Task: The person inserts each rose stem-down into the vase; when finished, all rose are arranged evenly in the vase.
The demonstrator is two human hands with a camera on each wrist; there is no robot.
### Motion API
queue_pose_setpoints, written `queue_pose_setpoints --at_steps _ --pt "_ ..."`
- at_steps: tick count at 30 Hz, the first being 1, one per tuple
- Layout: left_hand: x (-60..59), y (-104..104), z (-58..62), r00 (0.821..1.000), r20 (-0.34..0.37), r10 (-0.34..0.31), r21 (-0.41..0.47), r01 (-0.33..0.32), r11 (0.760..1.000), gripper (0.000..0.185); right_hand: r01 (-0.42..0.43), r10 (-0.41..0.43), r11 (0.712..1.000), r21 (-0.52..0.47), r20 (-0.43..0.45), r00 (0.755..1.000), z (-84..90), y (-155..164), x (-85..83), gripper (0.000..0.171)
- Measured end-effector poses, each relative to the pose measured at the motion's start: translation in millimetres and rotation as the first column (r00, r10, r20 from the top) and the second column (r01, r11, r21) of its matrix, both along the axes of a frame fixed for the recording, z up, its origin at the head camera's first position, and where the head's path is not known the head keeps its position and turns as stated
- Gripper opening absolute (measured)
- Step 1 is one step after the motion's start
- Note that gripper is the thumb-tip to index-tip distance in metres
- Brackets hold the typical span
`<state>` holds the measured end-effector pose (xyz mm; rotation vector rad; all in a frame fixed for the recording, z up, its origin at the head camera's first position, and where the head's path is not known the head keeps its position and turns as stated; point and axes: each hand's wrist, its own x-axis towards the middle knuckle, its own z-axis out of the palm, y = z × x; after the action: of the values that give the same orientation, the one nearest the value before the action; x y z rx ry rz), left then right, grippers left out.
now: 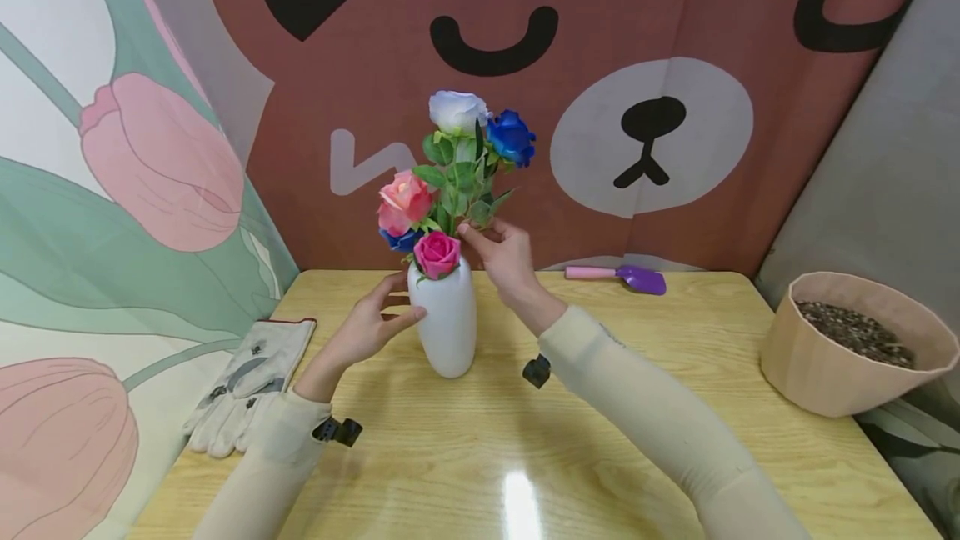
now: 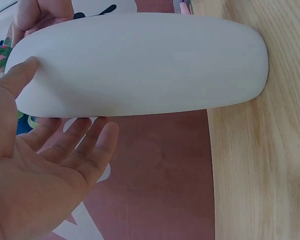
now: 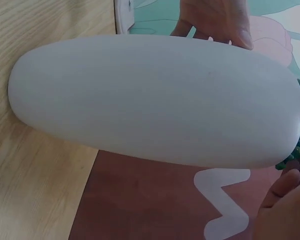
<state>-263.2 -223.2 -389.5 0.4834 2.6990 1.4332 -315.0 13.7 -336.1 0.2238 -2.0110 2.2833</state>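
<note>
A white vase (image 1: 447,323) stands upright on the table. My left hand (image 1: 375,319) holds it from the left near its upper part, thumb (image 2: 27,70) on the front and fingers along the far side. Out of its mouth rise a pink rose (image 1: 437,254), a coral rose (image 1: 405,202), a white rose (image 1: 457,111) and a blue rose (image 1: 512,138), with another blue flower (image 1: 401,240) partly hidden below the coral one. Just above the rim, my right hand (image 1: 510,261) pinches a green stem among the leaves; which flower it bears I cannot tell.
A purple trowel (image 1: 641,279) with a pink handle lies at the table's back edge. Grey-white work gloves (image 1: 251,382) rest at the left edge. On the right stands a tan pot (image 1: 817,365) holding dark soil (image 1: 855,332). A printed bear backdrop (image 1: 360,48) hangs behind the table (image 1: 420,457).
</note>
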Motion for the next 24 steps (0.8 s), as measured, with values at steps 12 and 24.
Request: queue_pose_setpoints --at_steps 12,24 --pt "1.5 1.5 1.2 1.000 0.009 0.006 0.003 -0.006 1.000 0.073 0.002 -0.007 0.995 -0.099 -0.051 0.999 -12.2 6.2 2.1 0.018" --pt "1.9 1.6 1.6 1.000 -0.005 0.000 -0.007 0.000 1.000 0.073 0.027 -0.025 0.998 0.048 -0.036 0.999 -0.6 -2.0 -2.4 0.023"
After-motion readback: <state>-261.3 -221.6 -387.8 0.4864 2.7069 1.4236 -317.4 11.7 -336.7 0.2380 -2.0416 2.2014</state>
